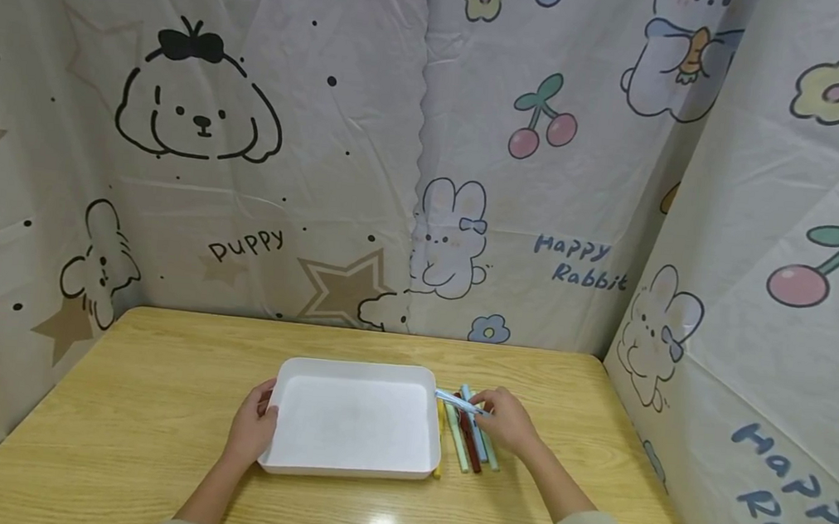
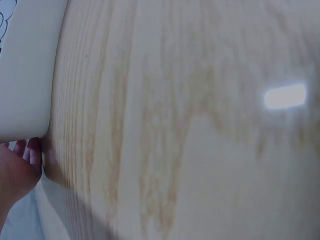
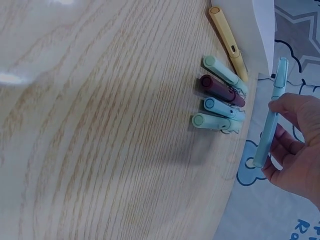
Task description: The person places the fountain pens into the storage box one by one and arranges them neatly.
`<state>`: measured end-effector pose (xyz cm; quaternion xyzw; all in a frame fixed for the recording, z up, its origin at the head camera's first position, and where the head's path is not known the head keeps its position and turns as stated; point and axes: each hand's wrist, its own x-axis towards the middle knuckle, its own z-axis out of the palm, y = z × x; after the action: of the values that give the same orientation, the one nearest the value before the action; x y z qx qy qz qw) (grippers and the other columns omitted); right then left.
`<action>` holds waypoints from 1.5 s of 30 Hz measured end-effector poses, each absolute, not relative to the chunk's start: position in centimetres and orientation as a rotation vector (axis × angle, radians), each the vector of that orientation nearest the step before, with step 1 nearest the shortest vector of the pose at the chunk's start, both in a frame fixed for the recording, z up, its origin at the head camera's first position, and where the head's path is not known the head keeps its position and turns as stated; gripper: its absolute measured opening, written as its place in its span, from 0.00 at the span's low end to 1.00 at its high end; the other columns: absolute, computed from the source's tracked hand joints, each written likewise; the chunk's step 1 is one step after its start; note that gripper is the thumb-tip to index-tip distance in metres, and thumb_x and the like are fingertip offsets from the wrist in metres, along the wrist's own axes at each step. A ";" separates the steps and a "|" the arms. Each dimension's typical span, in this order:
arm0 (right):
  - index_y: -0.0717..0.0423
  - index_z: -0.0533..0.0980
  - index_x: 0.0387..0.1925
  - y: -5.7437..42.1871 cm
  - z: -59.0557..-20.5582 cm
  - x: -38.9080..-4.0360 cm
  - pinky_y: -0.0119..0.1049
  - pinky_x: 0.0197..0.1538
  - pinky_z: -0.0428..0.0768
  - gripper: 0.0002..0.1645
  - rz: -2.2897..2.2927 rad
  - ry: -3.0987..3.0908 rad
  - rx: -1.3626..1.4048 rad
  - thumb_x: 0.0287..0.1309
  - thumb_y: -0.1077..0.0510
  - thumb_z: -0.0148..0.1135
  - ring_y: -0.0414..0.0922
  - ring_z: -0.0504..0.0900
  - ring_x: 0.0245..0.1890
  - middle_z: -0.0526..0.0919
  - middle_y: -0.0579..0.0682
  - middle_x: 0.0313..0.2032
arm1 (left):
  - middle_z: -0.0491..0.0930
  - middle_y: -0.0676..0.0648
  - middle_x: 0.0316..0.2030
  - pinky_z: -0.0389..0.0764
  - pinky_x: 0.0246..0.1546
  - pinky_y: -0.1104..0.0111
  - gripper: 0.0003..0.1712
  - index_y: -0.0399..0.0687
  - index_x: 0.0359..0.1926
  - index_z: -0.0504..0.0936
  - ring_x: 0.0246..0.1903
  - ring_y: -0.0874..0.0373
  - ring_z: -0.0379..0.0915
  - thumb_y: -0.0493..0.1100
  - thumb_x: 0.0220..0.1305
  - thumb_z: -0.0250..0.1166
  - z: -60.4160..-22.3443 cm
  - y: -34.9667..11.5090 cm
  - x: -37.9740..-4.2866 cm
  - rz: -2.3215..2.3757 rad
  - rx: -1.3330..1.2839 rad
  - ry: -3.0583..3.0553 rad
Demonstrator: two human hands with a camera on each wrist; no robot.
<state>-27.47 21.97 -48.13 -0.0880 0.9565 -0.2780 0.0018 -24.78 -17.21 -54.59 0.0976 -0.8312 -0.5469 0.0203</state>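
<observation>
A shallow white tray [image 1: 352,466] with rounded corners lies on the table. My left hand [image 1: 252,428] grips its left side, thumb at the rim; in the left wrist view the fingers [image 2: 34,152] curl in under the tray's end. Over the tray's right edge, my right hand [image 1: 503,420] pinches a light blue capped pen [image 3: 270,122] between thumb and fingers, raised above the table. Below that hand lie a yellow pen [image 3: 226,37], a pale green pen [image 3: 222,71], a dark red pen [image 3: 220,89], a blue pen [image 3: 222,108] and another pale green pen [image 3: 212,121].
The wooden table [image 1: 152,405] ends at a back edge against a hanging cloth [image 1: 338,163] printed with rabbits, a puppy and stars. More of that cloth [image 1: 778,360] closes in the right side. A bright light reflection shows on the tabletop near the front.
</observation>
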 end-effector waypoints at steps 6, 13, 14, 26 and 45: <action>0.55 0.82 0.38 21.9 -48.1 -27.5 0.33 0.29 0.69 0.13 -0.844 3.015 -0.304 0.46 0.65 0.61 0.42 0.70 0.28 0.73 0.50 0.28 | 0.60 0.32 0.63 0.66 0.61 0.47 0.28 0.39 0.69 0.53 0.61 0.39 0.60 0.33 0.68 0.42 -54.5 -17.1 -24.8 -1.698 0.299 -2.578; 0.56 0.82 0.37 21.7 -48.1 -27.4 0.32 0.28 0.68 0.12 -0.881 2.992 -0.340 0.47 0.65 0.62 0.42 0.69 0.27 0.74 0.52 0.28 | 0.60 0.32 0.63 0.66 0.60 0.47 0.28 0.39 0.69 0.53 0.60 0.39 0.60 0.33 0.69 0.42 -54.4 -17.1 -24.6 -1.701 0.304 -2.582; 0.56 0.82 0.37 21.6 -48.1 -27.4 0.32 0.27 0.68 0.12 -0.886 2.988 -0.348 0.47 0.65 0.62 0.42 0.69 0.27 0.74 0.52 0.27 | 0.60 0.32 0.63 0.66 0.60 0.47 0.28 0.39 0.69 0.53 0.60 0.38 0.60 0.33 0.69 0.42 -54.4 -17.1 -24.6 -1.700 0.302 -2.583; 0.55 0.83 0.35 20.5 -48.1 -27.4 0.32 0.27 0.68 0.10 -0.866 2.964 -0.356 0.48 0.65 0.62 0.42 0.68 0.27 0.73 0.49 0.27 | 0.60 0.33 0.63 0.66 0.61 0.48 0.28 0.40 0.69 0.54 0.61 0.39 0.60 0.33 0.68 0.42 -54.5 -17.2 -24.8 -1.705 0.311 -2.574; 0.54 0.82 0.36 19.1 -48.1 -27.1 0.33 0.30 0.67 0.10 -0.811 2.938 -0.472 0.49 0.63 0.62 0.42 0.67 0.28 0.73 0.48 0.28 | 0.60 0.31 0.63 0.66 0.60 0.47 0.28 0.38 0.69 0.54 0.61 0.37 0.60 0.33 0.68 0.42 -54.5 -17.2 -24.7 -1.703 0.288 -2.571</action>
<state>-27.07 19.10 -48.08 -0.1530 0.9522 -0.2628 0.0289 -24.68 -17.24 -54.48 0.0930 -0.8300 -0.5495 0.0221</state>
